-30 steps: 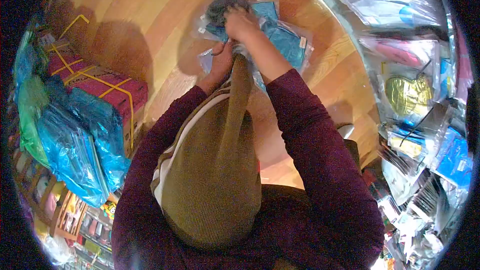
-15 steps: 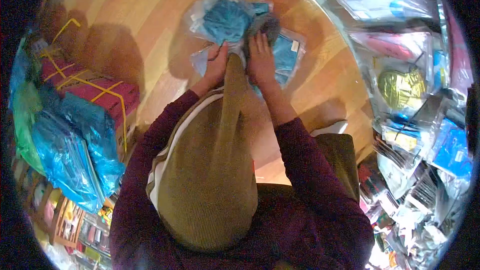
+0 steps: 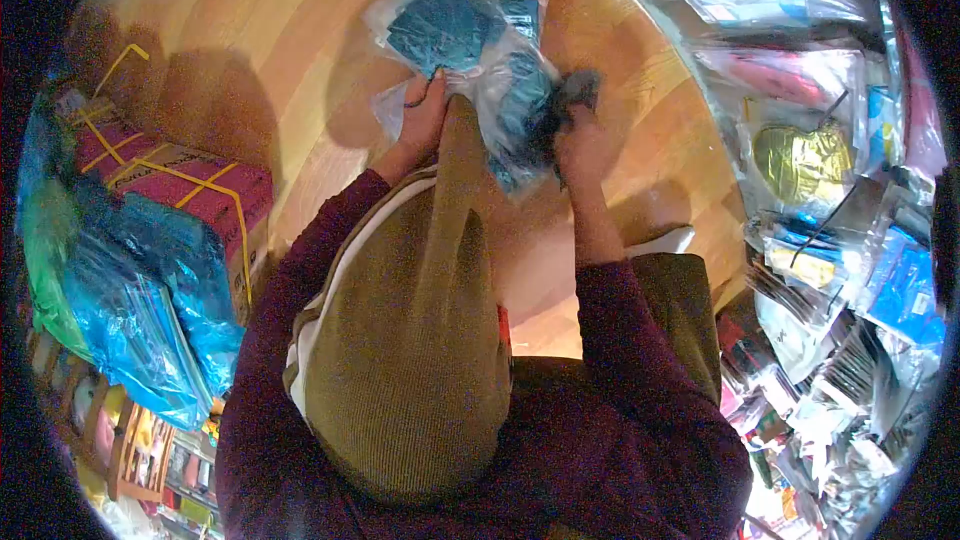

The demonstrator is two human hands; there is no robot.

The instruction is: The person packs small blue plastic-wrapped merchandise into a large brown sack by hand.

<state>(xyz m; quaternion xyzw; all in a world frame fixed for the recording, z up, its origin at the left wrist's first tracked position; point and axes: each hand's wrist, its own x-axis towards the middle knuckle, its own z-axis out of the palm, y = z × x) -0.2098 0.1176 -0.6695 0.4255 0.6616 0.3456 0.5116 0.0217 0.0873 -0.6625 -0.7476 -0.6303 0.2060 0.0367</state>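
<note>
Clear plastic bags with blue contents lie on the wooden floor ahead of me. The largest blue bundle (image 3: 440,28) sits at the top, and a small dark-blue packet (image 3: 522,15) is beside it. My left hand (image 3: 425,112) is closed by the near edge of that bundle's bag, with a thin dark curved piece at its fingertips. My right hand (image 3: 580,148) is closed on a dark, crumpled bundle (image 3: 572,100), blurred by motion. Another clear bag with blue contents (image 3: 522,95) lies between the hands, close against the dark bundle.
To the left stands a red box (image 3: 185,175) with yellow straps, and blue plastic bags (image 3: 140,290) lie in front of it. Many packets are piled on the right, among them a gold heart-shaped one (image 3: 803,162). My brown-clad knee (image 3: 410,340) rises between my arms.
My right hand has moved right and slightly toward me, from flat over the bags to closed on the dark bundle. The bagged blue contents between my hands have shifted. My left hand stays nearly in place.
</note>
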